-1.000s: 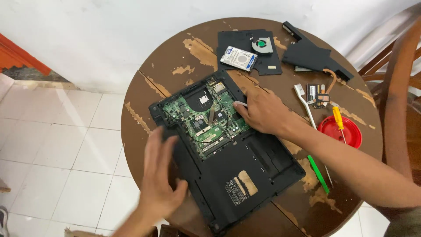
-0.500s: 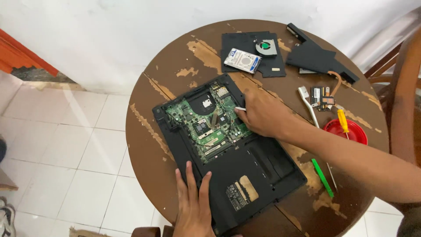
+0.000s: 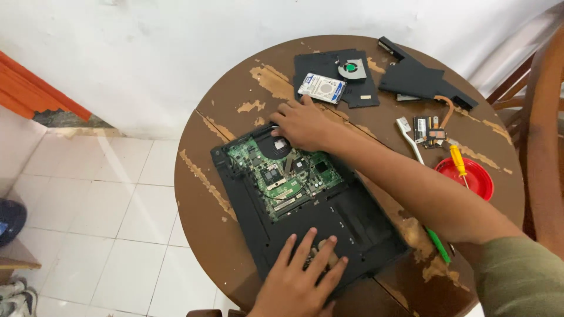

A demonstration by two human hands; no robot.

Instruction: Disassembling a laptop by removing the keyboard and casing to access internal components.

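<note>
Unit under inspection: opened black laptop base (image 3: 352, 229), lying flat on the round brown table (image 3: 200, 194) at about its middle, with the green circuit board (image 3: 282, 176) exposed in its far half.
Orientation: I read the long axis as a diagonal from the far left to the near right of the view. The board end points away from the person and the bare black end lies nearest them.
Left hand (image 3: 302, 273): open, with palm down and fingers spread, pressing flat on the near end of the base.
Right hand (image 3: 302, 126): set on the far corner of the base, at the dark round recess beside the board, fingers bent down. I cannot tell whether it pinches anything.
Step in hand, my judgement: the base is being steadied at one end while the far corner is worked by fingertip.
Next move, my judgement: it calls for a steady hold on the near end and a light touch at that corner, with the fingers kept off the board's parts.
Just beyond: a silver hard drive (image 3: 321, 88) and a small fan (image 3: 351, 69), on a black panel close to the right hand.
Further right: a white brush (image 3: 409, 138), and a yellow-handled screwdriver (image 3: 458, 161) across a red dish (image 3: 476, 176).
</note>
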